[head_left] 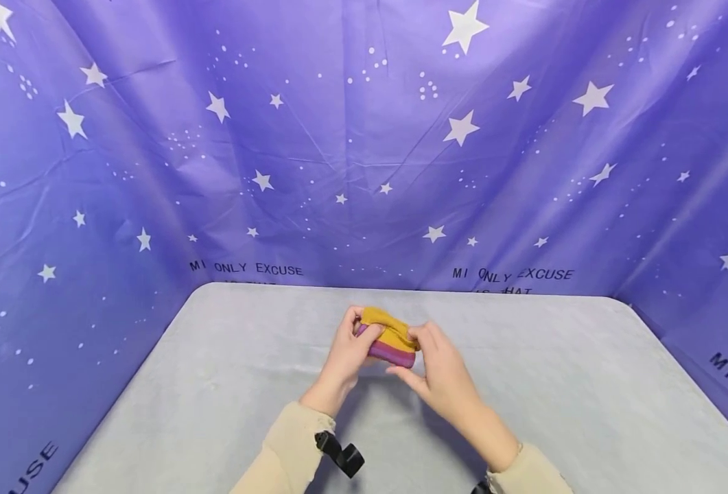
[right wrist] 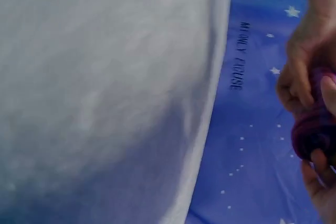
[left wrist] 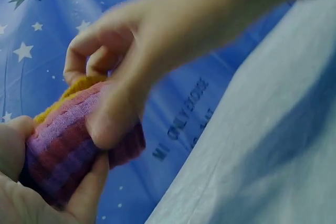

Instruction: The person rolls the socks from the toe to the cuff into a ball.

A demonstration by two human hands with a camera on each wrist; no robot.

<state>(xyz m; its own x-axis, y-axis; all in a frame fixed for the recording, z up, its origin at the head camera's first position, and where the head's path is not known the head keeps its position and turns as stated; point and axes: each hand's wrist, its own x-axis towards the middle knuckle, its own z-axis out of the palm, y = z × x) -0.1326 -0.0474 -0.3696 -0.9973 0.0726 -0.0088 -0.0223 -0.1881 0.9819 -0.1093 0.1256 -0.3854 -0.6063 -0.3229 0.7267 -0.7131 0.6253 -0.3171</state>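
A rolled-up striped sock bundle (head_left: 394, 336), mustard on top and purple below, is held up above the table between both hands. My left hand (head_left: 342, 357) grips its left end, thumb across the mustard side. At the other end, my right hand (head_left: 450, 377) has curled fingers on the mustard knit and its thumb below. The left wrist view shows purple and maroon ribbed stripes on the bundle (left wrist: 65, 145), with the right thumb pressing them. Only part of the dark-looking bundle (right wrist: 312, 129) appears at the right wrist view's edge. The inside of the roll is hidden.
A table with a pale grey cover (head_left: 215, 357) lies beneath the hands. Behind it and along its sides hangs a purple-blue curtain (head_left: 314, 137) with white stars and printed lettering. A black strap (head_left: 339, 453) sits at the left wrist.
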